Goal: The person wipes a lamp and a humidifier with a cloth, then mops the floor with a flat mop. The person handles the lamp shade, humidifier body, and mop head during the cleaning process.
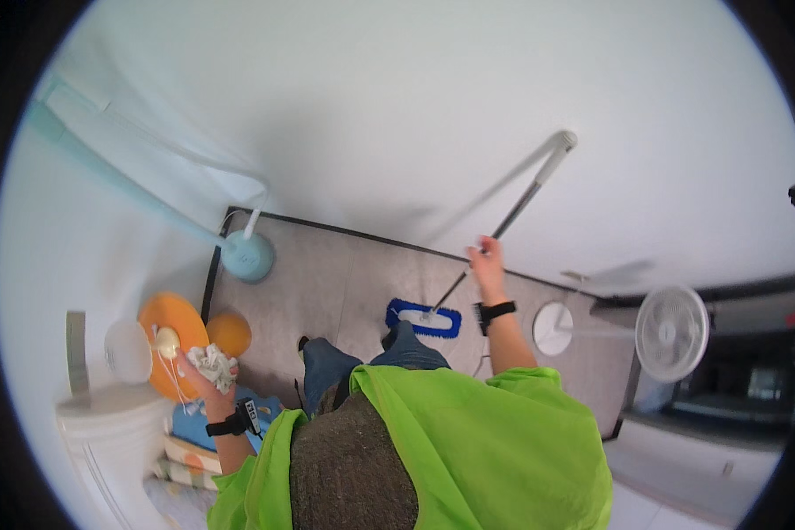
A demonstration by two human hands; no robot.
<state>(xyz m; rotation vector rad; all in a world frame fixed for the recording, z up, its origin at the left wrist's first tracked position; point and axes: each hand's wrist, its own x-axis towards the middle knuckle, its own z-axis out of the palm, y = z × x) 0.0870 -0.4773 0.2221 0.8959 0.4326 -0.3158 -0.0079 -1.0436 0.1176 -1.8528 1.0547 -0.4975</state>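
Note:
My left hand [213, 379] is closed around a crumpled white cloth [213, 366] at the left, close to the gold part of an orange-shaded table lamp [167, 342] with thin hanging cords. On the right, my right hand [487, 260] is at the dark pole of a flat mop [521, 209], with its fingers curled around it. The pole slants from a pale grip against the wall down to the mop head, which has a blue fringed pad [455, 324] and lies flat on the floor by my feet.
A light-blue round-based appliance [248, 257] stands in the floor corner. Near the lamp is an orange ball-shaped object [229, 334]. A white standing fan [672, 334] is at the right, its round base [552, 328] on the floor. A white cabinet [112, 424] and folded bedding [195, 454] lie lower left.

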